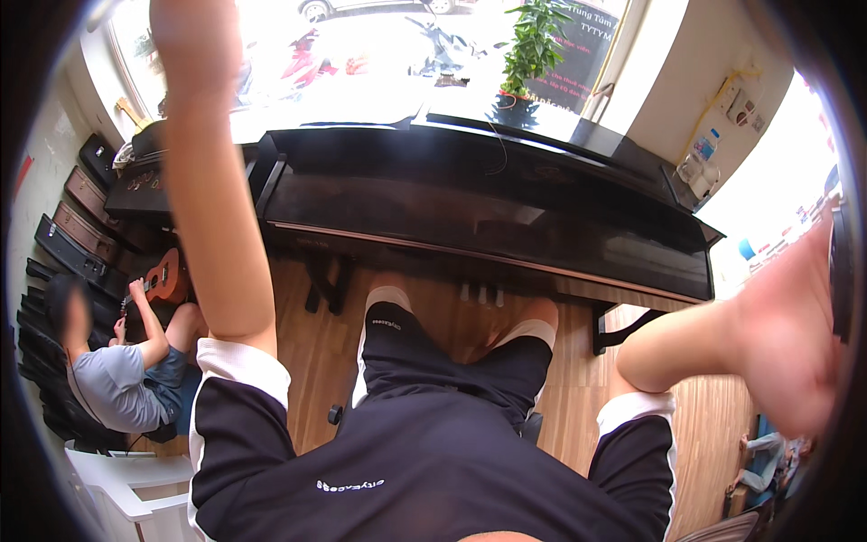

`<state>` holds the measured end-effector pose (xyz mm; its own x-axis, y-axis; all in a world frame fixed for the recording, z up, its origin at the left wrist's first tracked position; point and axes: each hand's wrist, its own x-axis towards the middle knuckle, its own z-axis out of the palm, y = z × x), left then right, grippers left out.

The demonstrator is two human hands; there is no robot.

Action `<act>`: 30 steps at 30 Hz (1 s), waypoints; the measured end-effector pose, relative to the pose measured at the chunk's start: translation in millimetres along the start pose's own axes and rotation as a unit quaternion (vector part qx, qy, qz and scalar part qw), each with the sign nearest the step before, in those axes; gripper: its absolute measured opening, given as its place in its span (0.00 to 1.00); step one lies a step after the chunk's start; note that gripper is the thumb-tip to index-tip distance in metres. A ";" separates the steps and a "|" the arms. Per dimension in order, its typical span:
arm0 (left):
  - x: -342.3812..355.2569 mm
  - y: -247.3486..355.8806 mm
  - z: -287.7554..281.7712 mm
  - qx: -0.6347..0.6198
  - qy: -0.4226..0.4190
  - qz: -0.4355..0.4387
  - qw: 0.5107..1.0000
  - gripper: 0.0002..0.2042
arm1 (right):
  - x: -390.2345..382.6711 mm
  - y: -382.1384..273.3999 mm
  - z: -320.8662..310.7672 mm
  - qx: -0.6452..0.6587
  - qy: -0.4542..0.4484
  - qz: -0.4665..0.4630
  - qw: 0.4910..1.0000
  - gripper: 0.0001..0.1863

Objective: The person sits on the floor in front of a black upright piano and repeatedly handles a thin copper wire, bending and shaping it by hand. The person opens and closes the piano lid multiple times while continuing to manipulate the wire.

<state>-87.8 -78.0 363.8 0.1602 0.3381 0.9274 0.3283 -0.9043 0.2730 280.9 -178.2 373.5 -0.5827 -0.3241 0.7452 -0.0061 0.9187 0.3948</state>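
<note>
My left arm stretches up and forward over the left end of a black piano (488, 212). My left hand (194, 50) is raised at the upper edge, blurred and cut off, so its fingers do not show. At the far right my right arm bends outward and up. The right hand (790, 339) is close to the picture's rim, beside a dark curved piece (842, 271) that I cannot make out. Its fingers are blurred and partly hidden. The piano's lid is down over the keys, and neither hand touches it. My knees are under its front edge.
A potted plant (533, 54) and plastic bottles (700, 158) stand along the piano top by the window. Pedals (483, 294) show below. At left a seated person (126, 379) holds a small guitar-like instrument (167, 277), near dark cases (72, 248) and a white plastic chair (122, 483).
</note>
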 end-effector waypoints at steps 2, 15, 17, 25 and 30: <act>8.9 -44.4 0.1 0.041 -0.021 -0.034 0.998 0.11 | -12.5 16.5 22.2 0.012 0.102 0.104 0.989 0.22; -152.3 -346.9 102.0 0.292 -0.087 -0.266 0.914 0.10 | -333.5 51.7 291.4 0.053 0.061 0.665 0.743 0.06; -162.6 -350.2 91.4 0.302 -0.062 -0.238 0.921 0.10 | -327.6 53.3 307.4 0.018 0.057 0.664 0.745 0.06; -182.0 -368.6 87.3 0.279 -0.019 -0.277 0.919 0.08 | -321.1 50.8 300.7 0.019 0.065 0.711 0.700 0.04; -167.9 -293.4 111.8 0.266 0.122 -0.130 0.947 0.04 | -324.8 52.1 299.8 0.024 0.072 0.712 0.698 0.04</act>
<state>-107.0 159.7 99.4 -0.1893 0.4021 0.8958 0.7604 -0.5172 0.3928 226.2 42.6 -9.1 0.0622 0.9096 0.4108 0.4668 0.3373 -0.8175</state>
